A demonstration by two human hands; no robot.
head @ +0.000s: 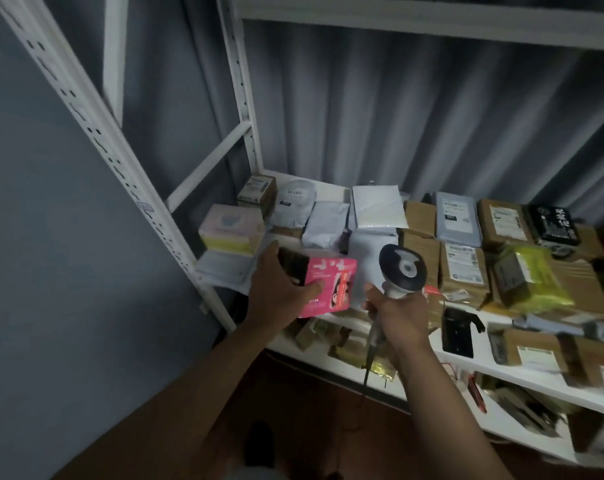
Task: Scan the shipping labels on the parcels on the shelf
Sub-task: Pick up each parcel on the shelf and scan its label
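My left hand [279, 292] grips a pink box [328, 285] with a dark side, held just above the front edge of the white shelf [473, 368]. My right hand [397, 313] holds the handle of a barcode scanner [402, 268], whose round dark head sits just right of the pink box. The scanner's cable hangs down below my wrist. Several parcels cover the shelf behind: white mailers [376, 209], brown cartons with labels [461, 268] and a yellow-green bag [532, 278].
A pastel pink and yellow box [229, 230] sits at the shelf's left end by the white perforated upright [96, 133]. A black device [458, 330] lies at the shelf front. More parcels fill the lower shelf [536, 410]. Grey curtain hangs behind.
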